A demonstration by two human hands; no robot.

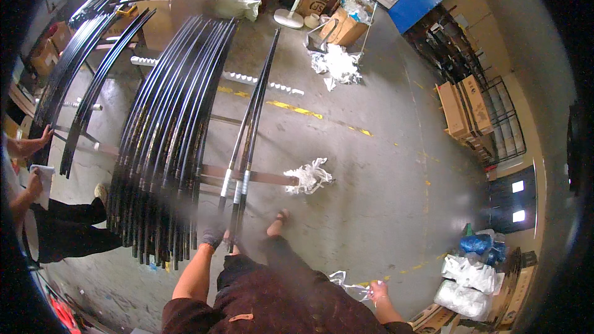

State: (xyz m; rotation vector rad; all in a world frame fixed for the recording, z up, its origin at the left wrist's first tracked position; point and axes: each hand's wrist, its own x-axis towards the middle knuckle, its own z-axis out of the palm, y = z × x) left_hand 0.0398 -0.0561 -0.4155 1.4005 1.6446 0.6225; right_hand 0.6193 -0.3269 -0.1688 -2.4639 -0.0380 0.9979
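Three long black poles (250,130) with pale bands near their lower ends lie apart from the others, resting across a rack bar. At the lower end of the leftmost, my left hand (212,237) in a dark glove is closed on the pole, though blur hides part of its fingers. Held out low on the right, my bare right hand (377,291) pinches a thin white strip (346,283), which trails to the left. A wide row of black poles (167,142) lies just left of my left hand.
White strips hang bunched at the bar's end (309,177); another white heap (336,65) lies beneath a carton (343,26). At left, a co-worker's hands (38,142) are beside more poles (68,80), one holding a white cloth or paper. Wrapped bundles (467,284) sit at lower right.
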